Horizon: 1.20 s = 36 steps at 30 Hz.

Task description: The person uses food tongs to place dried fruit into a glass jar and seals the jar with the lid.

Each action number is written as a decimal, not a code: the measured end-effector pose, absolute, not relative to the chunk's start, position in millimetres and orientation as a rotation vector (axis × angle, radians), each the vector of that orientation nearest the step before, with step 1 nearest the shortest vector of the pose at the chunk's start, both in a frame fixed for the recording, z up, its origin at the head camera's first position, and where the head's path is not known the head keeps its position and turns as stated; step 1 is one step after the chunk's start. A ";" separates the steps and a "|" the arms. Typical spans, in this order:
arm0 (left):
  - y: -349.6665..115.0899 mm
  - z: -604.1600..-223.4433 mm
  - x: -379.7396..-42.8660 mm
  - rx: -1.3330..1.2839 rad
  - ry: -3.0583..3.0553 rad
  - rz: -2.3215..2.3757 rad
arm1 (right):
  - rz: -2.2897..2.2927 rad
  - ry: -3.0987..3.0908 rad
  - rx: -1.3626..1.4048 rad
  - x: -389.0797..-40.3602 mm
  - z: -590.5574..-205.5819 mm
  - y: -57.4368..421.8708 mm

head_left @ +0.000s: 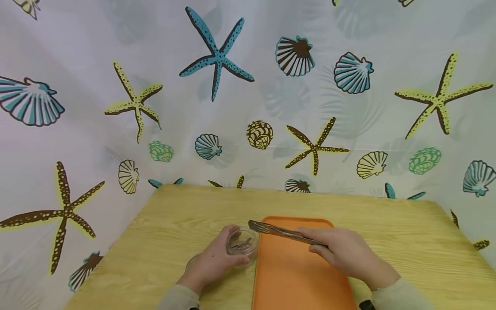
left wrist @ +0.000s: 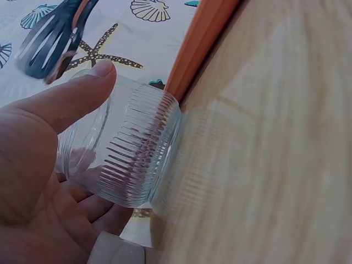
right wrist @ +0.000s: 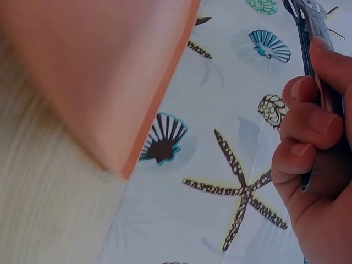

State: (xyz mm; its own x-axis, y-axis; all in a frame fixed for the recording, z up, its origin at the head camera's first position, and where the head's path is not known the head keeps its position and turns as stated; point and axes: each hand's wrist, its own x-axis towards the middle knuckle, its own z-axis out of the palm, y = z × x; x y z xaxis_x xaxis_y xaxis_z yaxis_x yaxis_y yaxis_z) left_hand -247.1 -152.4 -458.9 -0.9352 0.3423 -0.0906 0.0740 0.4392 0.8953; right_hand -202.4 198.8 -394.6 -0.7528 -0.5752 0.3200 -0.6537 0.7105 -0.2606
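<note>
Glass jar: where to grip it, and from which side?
Probably the glass jar's round side wall, coming from the left: its open mouth, with small pieces inside, faces up and should stay clear, while the orange tray crowds its right. The left hand holds it that way.

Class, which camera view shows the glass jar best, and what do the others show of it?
The left wrist view: the glass jar appears large and side-on, with its ribs clear. The head view shows it smaller, from above, with its round opening visible; the right wrist view does not show it.
</note>
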 end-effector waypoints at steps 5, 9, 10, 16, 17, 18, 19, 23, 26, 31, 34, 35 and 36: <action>-157.8 -461.0 -242.7 0.360 2.436 1.497 | 0.504 -2.704 1.006 -211.3 -397.2 177.7; -158.2 -462.8 -241.0 0.357 2.435 1.497 | 0.508 -2.701 1.010 -213.5 -399.3 171.1; -158.1 -463.0 -240.6 0.357 2.435 1.497 | 0.503 -2.701 1.010 -213.8 -399.6 170.4; -157.6 -464.4 -241.8 0.361 2.446 1.489 | 0.470 -2.689 1.019 -215.0 -398.9 168.4; -157.5 -464.5 -242.4 0.362 2.448 1.488 | 0.466 -2.691 1.021 -215.1 -398.3 168.2; -157.4 -464.4 -243.0 0.363 2.449 1.488 | 0.468 -2.696 1.023 -215.3 -397.7 168.1; -157.3 -464.2 -243.4 0.366 2.450 1.488 | 0.467 -2.700 1.025 -215.3 -396.9 168.1; -156.6 -463.6 -244.6 0.374 2.447 1.488 | 0.458 -2.715 1.029 -215.3 -394.0 168.3; -155.9 -462.5 -245.2 0.376 2.449 1.488 | 0.457 -2.724 1.026 -215.6 -392.4 168.5; -155.5 -460.6 -247.0 0.387 2.444 1.491 | 0.480 -2.724 1.006 -215.1 -391.0 170.4; -155.4 -460.5 -247.9 0.400 2.441 1.493 | 0.489 -2.721 0.991 -213.9 -389.2 172.5; -155.2 -460.3 -248.1 0.404 2.440 1.495 | 0.486 -2.721 0.984 -213.6 -388.6 173.5; -155.0 -460.1 -248.3 0.406 2.438 1.497 | 0.483 -2.713 0.979 -212.9 -387.9 174.7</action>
